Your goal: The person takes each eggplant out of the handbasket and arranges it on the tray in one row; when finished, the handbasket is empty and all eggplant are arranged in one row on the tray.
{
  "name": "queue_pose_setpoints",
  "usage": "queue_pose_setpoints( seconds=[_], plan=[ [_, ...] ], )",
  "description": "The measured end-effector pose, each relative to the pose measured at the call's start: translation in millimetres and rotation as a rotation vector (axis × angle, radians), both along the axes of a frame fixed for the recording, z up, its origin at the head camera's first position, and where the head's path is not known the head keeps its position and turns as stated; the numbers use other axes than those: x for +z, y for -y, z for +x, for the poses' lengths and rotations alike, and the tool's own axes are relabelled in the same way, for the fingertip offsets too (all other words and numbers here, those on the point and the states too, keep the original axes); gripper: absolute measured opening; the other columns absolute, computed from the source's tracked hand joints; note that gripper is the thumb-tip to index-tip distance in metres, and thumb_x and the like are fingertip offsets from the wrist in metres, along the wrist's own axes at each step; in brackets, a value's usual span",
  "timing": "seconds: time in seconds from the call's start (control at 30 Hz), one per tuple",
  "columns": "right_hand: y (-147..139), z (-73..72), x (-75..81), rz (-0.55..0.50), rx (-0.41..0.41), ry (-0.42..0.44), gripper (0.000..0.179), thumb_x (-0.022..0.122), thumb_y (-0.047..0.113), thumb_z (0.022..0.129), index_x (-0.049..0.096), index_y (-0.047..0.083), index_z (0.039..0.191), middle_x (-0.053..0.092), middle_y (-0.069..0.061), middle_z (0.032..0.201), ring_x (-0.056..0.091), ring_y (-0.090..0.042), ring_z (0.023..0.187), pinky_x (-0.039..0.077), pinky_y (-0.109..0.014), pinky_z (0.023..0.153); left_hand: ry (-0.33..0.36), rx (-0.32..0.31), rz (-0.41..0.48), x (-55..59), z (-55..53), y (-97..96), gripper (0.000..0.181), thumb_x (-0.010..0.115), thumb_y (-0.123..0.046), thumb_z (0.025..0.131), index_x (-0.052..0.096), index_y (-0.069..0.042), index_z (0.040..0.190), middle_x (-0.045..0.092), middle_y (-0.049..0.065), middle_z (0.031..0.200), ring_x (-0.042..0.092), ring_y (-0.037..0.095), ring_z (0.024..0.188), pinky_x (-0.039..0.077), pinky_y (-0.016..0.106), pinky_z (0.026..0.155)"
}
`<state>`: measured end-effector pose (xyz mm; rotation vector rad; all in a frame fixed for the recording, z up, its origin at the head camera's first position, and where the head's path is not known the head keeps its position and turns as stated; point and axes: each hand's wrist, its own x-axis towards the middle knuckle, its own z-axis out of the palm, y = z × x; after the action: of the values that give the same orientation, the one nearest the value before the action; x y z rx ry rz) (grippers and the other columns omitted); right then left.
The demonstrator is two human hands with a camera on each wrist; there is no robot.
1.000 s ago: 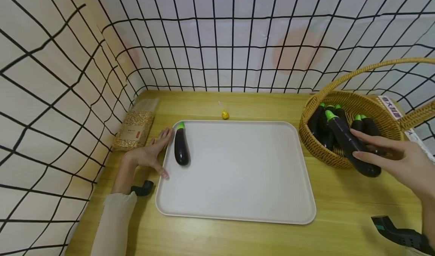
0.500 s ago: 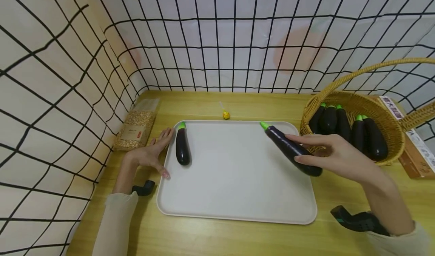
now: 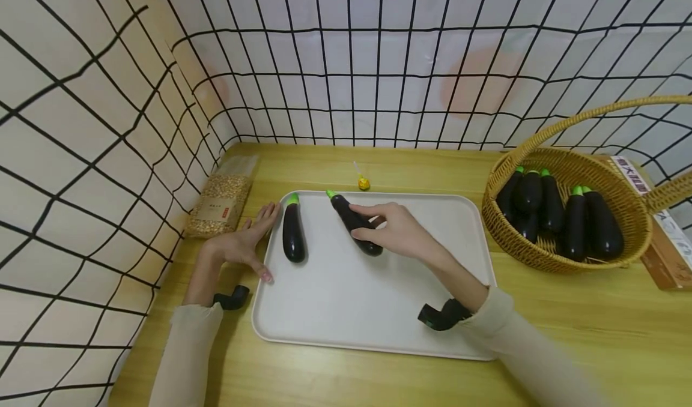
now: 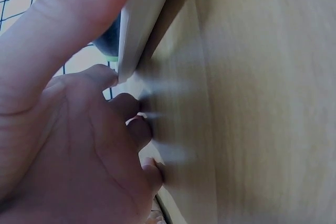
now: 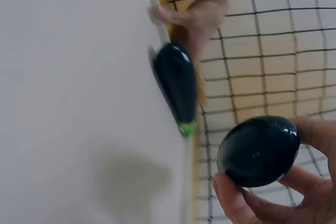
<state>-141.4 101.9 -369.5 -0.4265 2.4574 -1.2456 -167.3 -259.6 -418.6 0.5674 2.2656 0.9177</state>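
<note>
My right hand (image 3: 397, 230) pinches a dark eggplant (image 3: 350, 220) with a green stem end, between thumb and fingers, over the left half of the white tray (image 3: 335, 311). In the right wrist view that held eggplant (image 5: 260, 151) shows end-on, with its shadow cast on the tray. Another eggplant (image 3: 294, 233) lies lengthwise along the tray's left side. At the tray's left edge my left hand (image 3: 240, 248) rests with fingers spread, thumb at the rim. The left wrist view shows the palm of the left hand (image 4: 79, 145) and fingertips against the wooden table.
A wicker basket (image 3: 643, 227) with a tall handle holds several eggplants at the right, next to a brown box (image 3: 670, 257). A bag of grains (image 3: 218, 206) stands at the left. A yellow lollipop (image 3: 364, 182) lies behind the tray. Black wire mesh (image 3: 351, 74) borders the back and left.
My right hand has carried one eggplant from the basket leftward over the tray, close to the eggplant lying there. The left hand has stayed at the tray's edge.
</note>
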Motion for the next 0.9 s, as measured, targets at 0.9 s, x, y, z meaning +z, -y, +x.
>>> queue_pose_setpoints(
  seconds=[0.9],
  plan=[
    [81,-20.0,-46.4,0.084,0.057,-0.093,0.061,0.068,0.033,0.098,0.050,0.018,0.154,0.060,-0.022,0.135,0.057,-0.029,0.115,0.049,-0.035,0.084,0.009,0.010,-0.007,0.8,0.5,-0.7,0.163,0.101,-0.038,0.058,-0.019,-0.008,0.163,-0.031,0.023,0.167,-0.030,0.042,0.156,-0.017,0.070,0.123]
  ],
)
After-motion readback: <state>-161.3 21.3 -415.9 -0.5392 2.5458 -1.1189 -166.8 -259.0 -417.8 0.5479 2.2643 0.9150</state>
